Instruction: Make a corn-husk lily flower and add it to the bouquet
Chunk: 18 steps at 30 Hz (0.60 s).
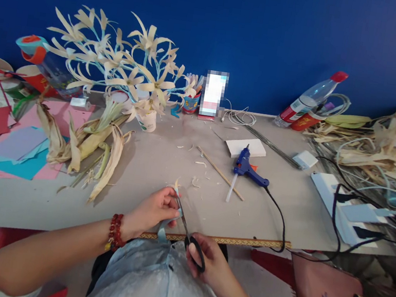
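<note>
At the table's front edge, my left hand [154, 209] is closed, pinching a narrow pale strip [177, 185] that looks like corn husk. A light-blue strip [162, 232] hangs from the same fingers. My right hand [212, 263] grips black-handled scissors [198, 255], whose blades point up and left to the left fingertips. Whether the blades touch the strip I cannot tell. Small pale scraps [196, 182] lie just beyond. Farther left, dry corn husks [91, 143] rest by a white cup [147, 121] full of husk flowers [141, 79] on blue stems.
A blue glue gun [250, 168] leans on a white box [257, 149], its black cord running to a power strip [337, 207]. A thin stick [220, 173] lies beside it. A bottle [310, 100] stands back right, a blurred phone [213, 94] at the wall, coloured paper [16, 152] left.
</note>
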Each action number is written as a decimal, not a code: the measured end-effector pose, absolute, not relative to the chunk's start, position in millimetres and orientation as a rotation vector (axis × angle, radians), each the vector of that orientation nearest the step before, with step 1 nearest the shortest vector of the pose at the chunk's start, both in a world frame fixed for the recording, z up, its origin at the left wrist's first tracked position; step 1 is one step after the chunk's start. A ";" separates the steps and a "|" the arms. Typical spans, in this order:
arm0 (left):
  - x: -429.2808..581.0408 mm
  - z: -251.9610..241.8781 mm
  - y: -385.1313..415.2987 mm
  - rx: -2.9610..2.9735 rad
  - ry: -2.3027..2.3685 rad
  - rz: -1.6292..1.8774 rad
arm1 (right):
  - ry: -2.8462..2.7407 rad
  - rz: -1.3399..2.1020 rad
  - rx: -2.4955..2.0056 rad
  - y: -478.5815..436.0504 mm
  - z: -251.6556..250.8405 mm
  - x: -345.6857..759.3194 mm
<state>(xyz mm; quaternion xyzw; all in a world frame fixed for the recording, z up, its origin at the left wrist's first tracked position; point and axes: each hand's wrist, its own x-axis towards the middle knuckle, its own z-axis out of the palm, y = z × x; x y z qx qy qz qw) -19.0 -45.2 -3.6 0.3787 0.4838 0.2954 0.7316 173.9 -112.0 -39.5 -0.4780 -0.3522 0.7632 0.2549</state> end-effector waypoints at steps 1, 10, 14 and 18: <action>-19.0 -3.7 -45.1 0.830 1.063 0.649 | -0.955 2.069 -1.298 -112.3 -39.8 174.2; -19.6 -1.1 -45.4 0.837 1.069 0.671 | -0.992 2.061 -1.272 -111.8 -38.3 172.6; -20.5 -3.7 -46.2 0.836 1.051 0.663 | -1.000 2.099 -1.269 -110.0 -32.7 171.3; -21.5 -6.5 -47.6 0.849 1.025 0.652 | -1.039 2.140 -1.275 -106.6 -23.9 171.0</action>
